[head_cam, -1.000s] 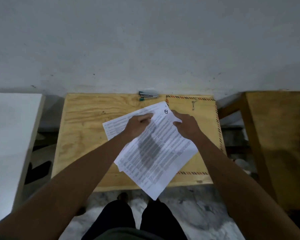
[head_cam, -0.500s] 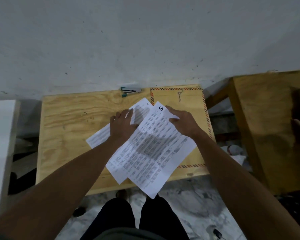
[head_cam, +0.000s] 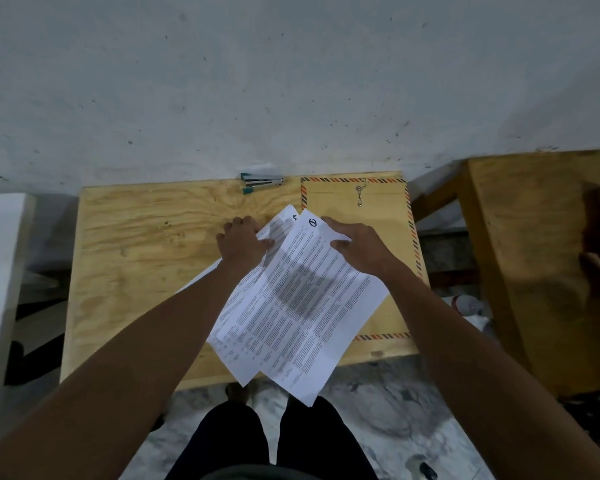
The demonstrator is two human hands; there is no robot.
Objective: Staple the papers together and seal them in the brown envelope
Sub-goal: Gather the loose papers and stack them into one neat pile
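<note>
Both hands (head_cam: 243, 242) on papers (head_cam: 302, 306)

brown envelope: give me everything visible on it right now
The brown envelope lies flat on the right part of the plywood table, its top edge near the wall. It looks like kraft paper with a striped border and a string-and-button clasp near the top. The printed papers and the right hand cover part of it.
</note>
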